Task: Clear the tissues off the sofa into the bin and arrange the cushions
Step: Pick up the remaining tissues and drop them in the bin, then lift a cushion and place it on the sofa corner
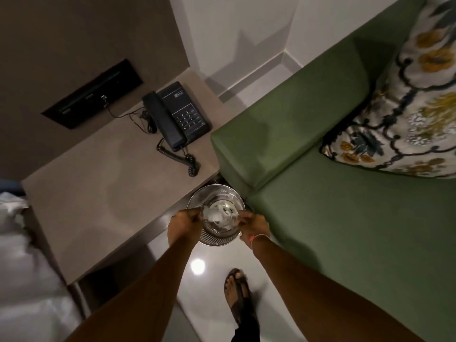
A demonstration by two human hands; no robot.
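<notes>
Phone (176,116) on counter (98,193): keypad digits readable, small logo on top too blurred to read. Both arms stretched forward over bin (216,218) at 12 o'clock. Left hand (185,224) and right hand (254,227) pinch white tissues (219,217) between them, above bin mouth. Sofa (345,218) at 3 o'clock; floral cushion (407,114) at 2 o'clock.

1. The bin (217,236) is shiny metal with ridges.
2. The tissues (220,215) are thin white paper.
3. The sofa (345,218) is smooth, matt green.
4. The cushion (404,114) is flowery cloth.
5. The floor (197,267) is glossy.
</notes>
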